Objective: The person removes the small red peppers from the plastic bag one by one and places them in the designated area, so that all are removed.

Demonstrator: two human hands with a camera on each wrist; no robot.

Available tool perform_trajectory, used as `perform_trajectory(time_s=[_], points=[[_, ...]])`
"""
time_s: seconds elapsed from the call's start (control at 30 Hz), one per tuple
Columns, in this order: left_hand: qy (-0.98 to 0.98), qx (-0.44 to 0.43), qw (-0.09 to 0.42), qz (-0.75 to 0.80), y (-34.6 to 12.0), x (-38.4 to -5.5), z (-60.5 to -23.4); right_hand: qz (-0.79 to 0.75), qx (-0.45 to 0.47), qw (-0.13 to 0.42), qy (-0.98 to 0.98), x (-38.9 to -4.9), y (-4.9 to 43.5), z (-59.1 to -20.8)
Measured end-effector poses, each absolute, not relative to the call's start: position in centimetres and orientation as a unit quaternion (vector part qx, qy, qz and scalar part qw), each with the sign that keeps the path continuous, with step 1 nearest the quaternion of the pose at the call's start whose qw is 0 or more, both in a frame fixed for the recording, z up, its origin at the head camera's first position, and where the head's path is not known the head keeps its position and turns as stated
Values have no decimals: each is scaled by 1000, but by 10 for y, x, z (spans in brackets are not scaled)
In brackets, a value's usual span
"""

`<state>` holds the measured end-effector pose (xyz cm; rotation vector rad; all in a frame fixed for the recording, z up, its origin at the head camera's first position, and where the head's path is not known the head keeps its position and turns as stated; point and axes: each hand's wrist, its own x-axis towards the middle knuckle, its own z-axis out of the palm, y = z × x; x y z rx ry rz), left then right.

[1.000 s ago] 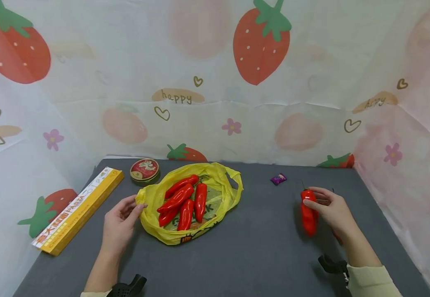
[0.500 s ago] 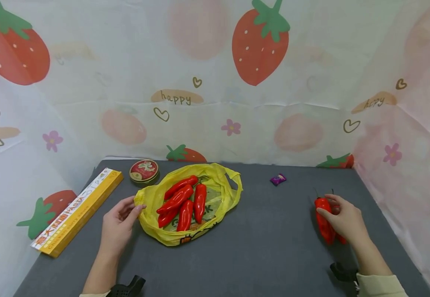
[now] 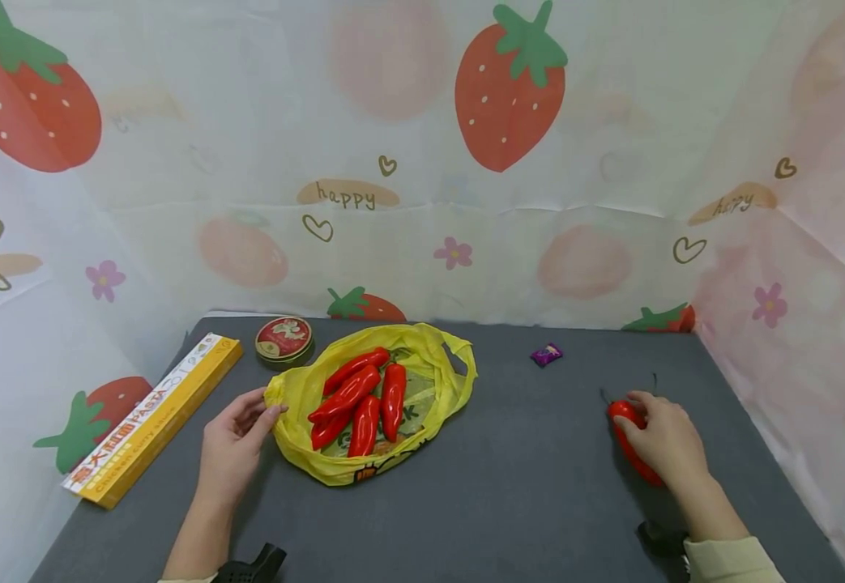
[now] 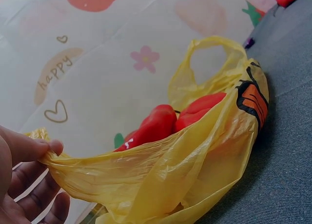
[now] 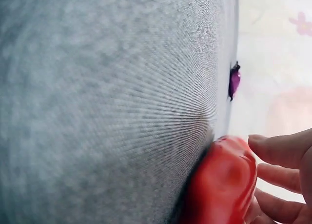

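Note:
A yellow plastic bag [image 3: 305, 461] lies spread wide on the table, with several red chili peppers [image 3: 393, 401] inside. At its left edge, my left hand [image 3: 236, 441] pinches the rim between thumb and finger; the left wrist view shows the plastic [image 4: 122, 170] stretched from that pinch. Far to the right, my right hand [image 3: 663, 441] holds another red chili pepper [image 3: 629, 445] down at the tabletop, thumb along its upper end. A second dark stem [image 3: 654, 384] sticks up behind those fingers, its pepper hidden by the hand.
A long yellow pasta box [image 3: 163, 421] lies at the left edge, and a round red-lidded tin [image 3: 284, 340] stands behind the bag. A small purple wrapped candy [image 3: 546, 355] sits at the back right. The strawberry-printed curtain [image 3: 422, 162] closes off the table's rear.
My right hand moved right with the chili peppers, then came slightly back left and lower to the table. The left hand keeps its pinch on the bag.

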<state>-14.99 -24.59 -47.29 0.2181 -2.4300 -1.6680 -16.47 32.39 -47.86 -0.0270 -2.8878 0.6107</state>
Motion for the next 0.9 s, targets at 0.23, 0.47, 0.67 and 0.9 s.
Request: perform_trajectory(time_s=[0.23, 0.47, 0.67, 0.9], points=[[-820, 68, 96, -561, -246, -150, -474, 188, -4, 116, -975, -165, 327, -481], [-820, 70, 96, -560, -246, -149, -474, 182, -9, 115, -976, -164, 330, -483], [-816, 71, 95, -565, -245, -148, -471, 199, -29, 111, -973, -162, 330, -483], [-813, 75, 89, -570, -246, -149, -473, 239, -17, 155, -958, -160, 327, -479]])
